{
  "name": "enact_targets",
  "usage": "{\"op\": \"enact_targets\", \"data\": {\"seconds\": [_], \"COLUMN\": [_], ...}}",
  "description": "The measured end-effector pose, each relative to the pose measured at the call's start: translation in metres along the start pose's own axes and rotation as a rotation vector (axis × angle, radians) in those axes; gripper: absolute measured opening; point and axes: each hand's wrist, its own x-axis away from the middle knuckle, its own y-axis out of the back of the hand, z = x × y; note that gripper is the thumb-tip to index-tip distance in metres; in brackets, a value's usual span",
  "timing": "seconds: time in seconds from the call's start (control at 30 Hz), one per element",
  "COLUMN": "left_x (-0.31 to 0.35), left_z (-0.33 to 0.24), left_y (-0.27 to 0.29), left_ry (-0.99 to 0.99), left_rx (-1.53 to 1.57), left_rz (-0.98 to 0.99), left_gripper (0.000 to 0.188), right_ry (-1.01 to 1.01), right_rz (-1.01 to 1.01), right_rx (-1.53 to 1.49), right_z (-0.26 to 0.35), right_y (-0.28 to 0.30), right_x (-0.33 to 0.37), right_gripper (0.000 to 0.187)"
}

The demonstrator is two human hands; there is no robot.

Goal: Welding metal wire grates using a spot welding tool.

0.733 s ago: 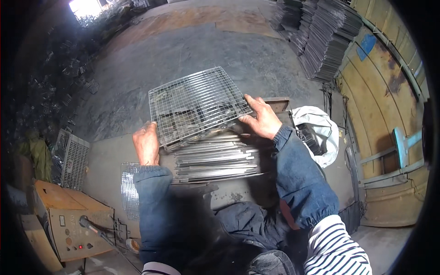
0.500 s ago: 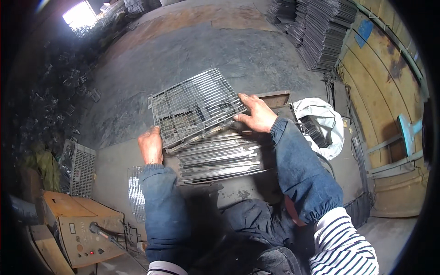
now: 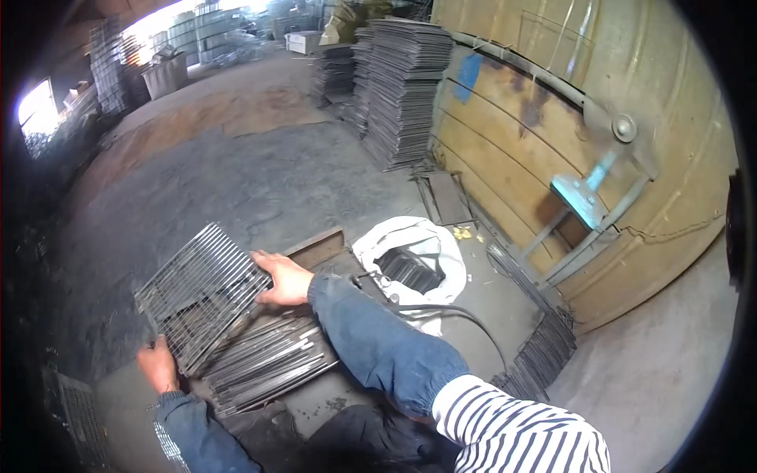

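Note:
A metal wire grid (image 3: pixel 201 288) with close parallel bars is held between my two hands, tilted over a heap of loose metal rods (image 3: pixel 264 363). My left hand (image 3: pixel 159 366) is closed on the grid's near left corner. On the far right edge, my right hand (image 3: pixel 285 280) grips it with the thumb below and the fingers on top. Beneath the grid, the rods lie side by side in a bundle, partly covered by it. A rusty metal channel (image 3: pixel 315 248) runs just beyond my right hand.
Right of my right hand stands a white sack (image 3: pixel 445 264) with dark metal pieces (image 3: pixel 408 270) inside. Tall stacks of dark flat grids (image 3: pixel 406 87) rise beside the yellowish wall (image 3: pixel 493 118). A teal fan (image 3: pixel 582 199) is by the wall. A dark hose (image 3: pixel 465 315) curves over the floor.
The view has swung to the right, so the grid and hands appear farther left and lower. Both hands still hold the grid.

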Motion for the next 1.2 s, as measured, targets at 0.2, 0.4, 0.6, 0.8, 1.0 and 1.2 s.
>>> {"op": "enact_targets", "data": {"seconds": [0.2, 0.4, 0.6, 0.8, 1.0, 1.2], "left_x": [0.043, 0.092, 0.091, 0.089, 0.092, 0.092], "left_z": [-0.073, -0.131, -0.112, -0.095, -0.092, -0.096], "left_y": [-0.007, -0.048, -0.076, -0.079, -0.085, -0.08], "left_ry": [-0.383, -0.927, -0.846, -0.829, -0.832, -0.845], "left_rx": [0.039, 0.02, -0.189, -0.299, -0.309, -0.295], "left_rz": [-0.309, 0.083, 0.309, 0.246, 0.194, 0.187], "left_gripper": [0.044, 0.055, 0.064, 0.063, 0.062, 0.059], "right_ry": [0.534, 0.749, -0.129, -0.22, -0.215, -0.236], "right_rz": [-0.455, -0.243, 0.021, 0.111, 0.22, 0.019], "right_rx": [0.141, -0.01, 0.428, 0.312, 0.348, 0.162], "right_z": [0.062, 0.137, -0.044, -0.074, -0.064, -0.035], "right_y": [0.078, 0.108, 0.075, 0.052, 0.071, 0.1], "right_x": [0.044, 0.097, 0.148, 0.172, 0.164, 0.18], "right_gripper": [0.093, 0.083, 0.075, 0.04, 0.047, 0.059]}}
